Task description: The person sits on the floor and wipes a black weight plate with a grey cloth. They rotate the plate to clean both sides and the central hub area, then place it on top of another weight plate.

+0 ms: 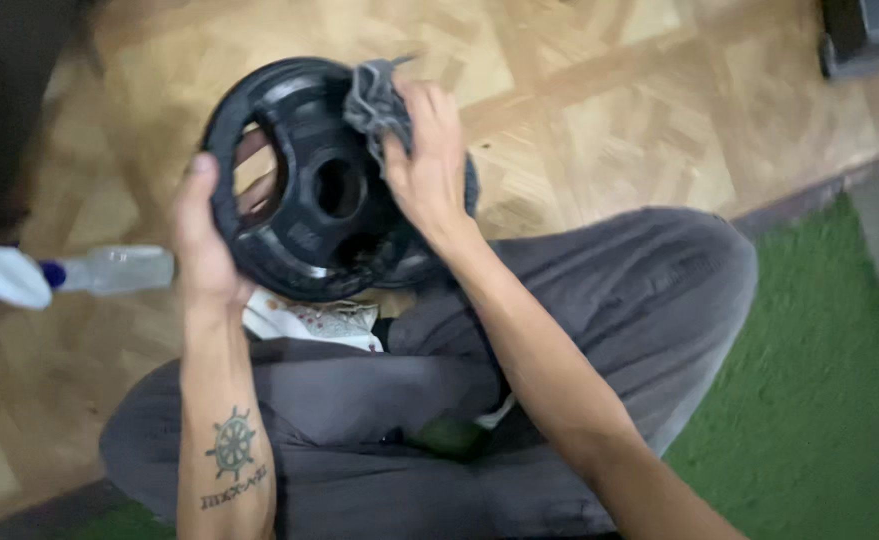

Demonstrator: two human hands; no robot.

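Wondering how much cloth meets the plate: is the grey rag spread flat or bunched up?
Bunched up. The grey rag sits crumpled in folds under the right hand, pressed on the black weight plate.

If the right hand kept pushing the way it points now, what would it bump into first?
The right hand already presses a grey cloth against the black weight plate, so it would likely meet the plate's face.

Matt black rubbery weight plate (319,190), soft grey cloth (374,100), glossy wooden parquet floor (579,90).

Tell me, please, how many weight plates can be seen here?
1. The black weight plate is over the lap, left hand gripping its rim, right hand pressing a grey cloth on it. Others may be outside the view.
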